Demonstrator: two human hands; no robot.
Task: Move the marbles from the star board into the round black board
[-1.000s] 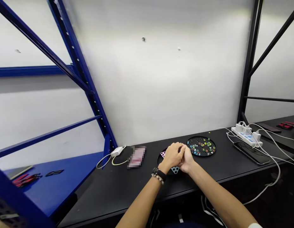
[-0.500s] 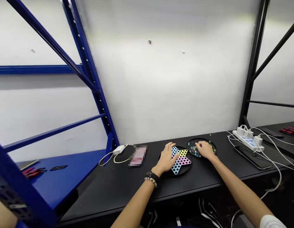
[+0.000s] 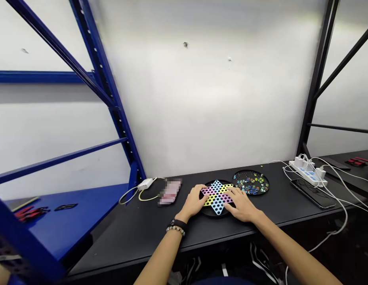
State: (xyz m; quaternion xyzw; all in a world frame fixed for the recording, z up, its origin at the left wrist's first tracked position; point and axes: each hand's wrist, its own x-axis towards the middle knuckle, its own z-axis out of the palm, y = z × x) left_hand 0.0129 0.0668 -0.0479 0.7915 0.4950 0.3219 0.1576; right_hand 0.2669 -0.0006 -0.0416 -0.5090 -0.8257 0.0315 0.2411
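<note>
Your left hand [image 3: 193,202] and your right hand [image 3: 242,208] both rest on the star-shaped checkers board [image 3: 217,196], one on each side. The board sits on a round black tray [image 3: 208,211] on the black counter [image 3: 133,245], in front of you. Each grip is open, with the fingers spread out on the board, and neither one has hold of anything. It looks like you are setting the board straight on its tray. The next move calls for a soft, even touch, so the board does not slip. Just beside it, bright marbles [image 3: 250,183] lie in another round black tray [image 3: 251,172]. A moment ago, your right hand was over those marbles, but now it has moved onto the board.
</note>
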